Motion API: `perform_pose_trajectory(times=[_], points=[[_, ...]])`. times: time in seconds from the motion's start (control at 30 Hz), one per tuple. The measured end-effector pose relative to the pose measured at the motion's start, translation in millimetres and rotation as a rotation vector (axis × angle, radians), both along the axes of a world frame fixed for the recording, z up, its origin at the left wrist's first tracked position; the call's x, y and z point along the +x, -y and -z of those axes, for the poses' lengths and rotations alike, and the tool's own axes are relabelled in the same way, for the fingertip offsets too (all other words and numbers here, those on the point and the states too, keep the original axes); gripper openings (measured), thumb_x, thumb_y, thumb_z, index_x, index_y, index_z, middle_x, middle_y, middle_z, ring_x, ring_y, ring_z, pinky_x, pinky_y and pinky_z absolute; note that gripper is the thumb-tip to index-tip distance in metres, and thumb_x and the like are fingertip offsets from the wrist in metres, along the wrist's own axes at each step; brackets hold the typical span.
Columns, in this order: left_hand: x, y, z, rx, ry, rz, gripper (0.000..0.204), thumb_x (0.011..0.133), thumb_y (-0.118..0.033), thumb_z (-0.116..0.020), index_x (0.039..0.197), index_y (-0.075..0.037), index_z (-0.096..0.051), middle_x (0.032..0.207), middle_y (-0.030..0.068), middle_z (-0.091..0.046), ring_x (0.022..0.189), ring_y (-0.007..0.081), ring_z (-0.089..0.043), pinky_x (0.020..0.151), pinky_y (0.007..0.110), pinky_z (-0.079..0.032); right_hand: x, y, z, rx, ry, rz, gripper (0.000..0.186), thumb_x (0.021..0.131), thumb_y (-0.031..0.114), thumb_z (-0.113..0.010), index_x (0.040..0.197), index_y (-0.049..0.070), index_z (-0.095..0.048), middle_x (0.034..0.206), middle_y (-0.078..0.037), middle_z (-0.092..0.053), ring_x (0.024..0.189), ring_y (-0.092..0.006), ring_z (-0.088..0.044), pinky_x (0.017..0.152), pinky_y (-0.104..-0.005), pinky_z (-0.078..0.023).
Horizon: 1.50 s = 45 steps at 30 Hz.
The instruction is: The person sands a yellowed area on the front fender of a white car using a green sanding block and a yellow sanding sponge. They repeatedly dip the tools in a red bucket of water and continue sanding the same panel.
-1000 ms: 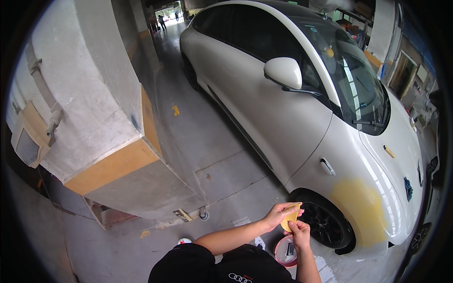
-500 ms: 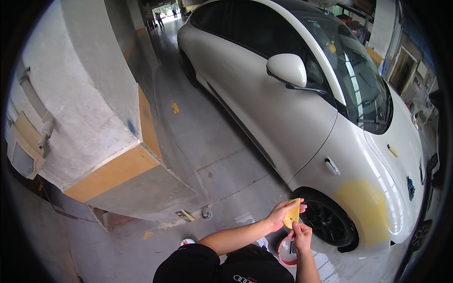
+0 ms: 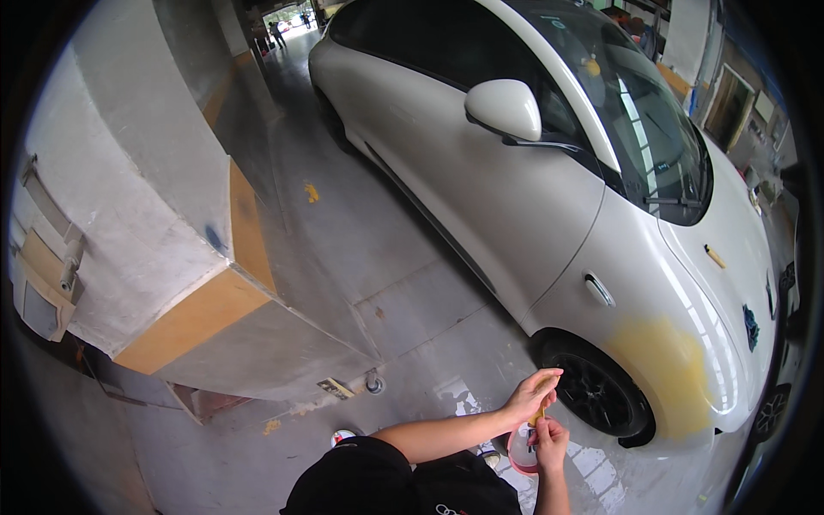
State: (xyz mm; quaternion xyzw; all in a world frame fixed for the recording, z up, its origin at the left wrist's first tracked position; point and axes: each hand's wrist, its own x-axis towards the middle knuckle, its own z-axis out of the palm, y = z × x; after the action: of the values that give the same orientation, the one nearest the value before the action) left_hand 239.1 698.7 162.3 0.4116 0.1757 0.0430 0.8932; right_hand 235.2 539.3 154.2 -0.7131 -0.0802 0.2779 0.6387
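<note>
Both my hands are in front of the car's front wheel (image 3: 592, 390). A yellow sanding disc (image 3: 537, 417), folded and turned nearly edge-on, is between them. My left hand (image 3: 525, 402) grips its upper part, fingers stretched long against it and partly hiding it. My right hand (image 3: 552, 441) pinches the lower end between thumb and curled fingers. Just below, a round bucket with a pinkish-red rim (image 3: 513, 460) is partly covered by my right hand. On the white car's front fender (image 3: 631, 279) spreads a matte yellow filler patch (image 3: 663, 369).
A concrete pillar with an orange band (image 3: 193, 319) stands at the left. Wet patches (image 3: 596, 476) shine on the floor by the bucket. A small yellow block (image 3: 714, 256) and a dark cloth (image 3: 751, 328) lie on the hood. People (image 3: 276, 34) stand far back.
The folded disc has turned from showing its broad face to nearly edge-on. My left fingers now point further toward the wheel. The view has shifted slightly, and more wet floor shows.
</note>
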Motion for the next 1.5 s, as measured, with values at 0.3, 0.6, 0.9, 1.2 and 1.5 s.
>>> perform_pose_trajectory(times=[0.3, 0.6, 0.9, 1.2, 1.5], points=[[0, 57, 10, 0.341, -0.097, 0.038, 0.027, 0.106, -0.028, -0.066, 0.111, -0.003, -0.074, 0.072, -0.0057, -0.054, 0.065, 0.0023, -0.046, 0.055, 0.022, -0.036, 0, 74, 52, 0.161, -0.230, -0.051, 0.024, 0.105, 0.018, -0.068, 0.097, -0.004, -0.073, 0.078, -0.007, -0.073, 0.066, -0.0112, -0.067, 0.063, -0.0249, -0.052], [-3, 149, 25, 0.558, -0.255, -0.112, 0.029, 0.106, -0.030, -0.065, 0.113, -0.003, -0.076, 0.072, -0.0056, -0.055, 0.066, 0.0037, -0.047, 0.058, 0.022, -0.040, 49, 183, 71, 0.067, -0.420, -0.159, 0.019, 0.106, 0.015, -0.066, 0.109, -0.002, -0.072, 0.091, -0.007, -0.075, 0.079, -0.0131, -0.071, 0.070, -0.0247, -0.054], [22, 219, 66, 0.092, -0.448, -0.201, 0.026, 0.109, -0.021, -0.059, 0.130, -0.006, -0.063, 0.084, 0.0038, -0.065, 0.069, 0.0124, -0.063, 0.060, 0.029, -0.055, 71, 206, 68, 0.069, -0.345, -0.340, 0.029, 0.111, 0.028, -0.057, 0.098, 0.005, -0.071, 0.071, -0.001, -0.068, 0.063, -0.0085, -0.060, 0.057, -0.0245, -0.044], [29, 188, 135, 0.078, -0.488, -0.486, 0.026, 0.108, -0.019, -0.062, 0.129, -0.004, -0.064, 0.092, 0.0075, -0.071, 0.081, 0.0131, -0.066, 0.074, 0.028, -0.055, 50, 189, 172, 0.097, -0.439, -0.287, 0.028, 0.109, 0.023, -0.060, 0.091, 0.003, -0.067, 0.070, -0.002, -0.064, 0.061, -0.0101, -0.060, 0.058, -0.0247, -0.046], [16, 82, 193, 0.231, -0.525, -0.694, 0.027, 0.110, -0.024, -0.059, 0.130, -0.007, -0.062, 0.087, 0.0056, -0.067, 0.071, 0.0110, -0.056, 0.066, 0.027, -0.050, 77, 182, 332, -0.099, -0.468, -0.272, 0.019, 0.105, 0.016, -0.066, 0.097, -0.001, -0.069, 0.081, -0.007, -0.071, 0.069, -0.0137, -0.068, 0.067, -0.0290, -0.057]])
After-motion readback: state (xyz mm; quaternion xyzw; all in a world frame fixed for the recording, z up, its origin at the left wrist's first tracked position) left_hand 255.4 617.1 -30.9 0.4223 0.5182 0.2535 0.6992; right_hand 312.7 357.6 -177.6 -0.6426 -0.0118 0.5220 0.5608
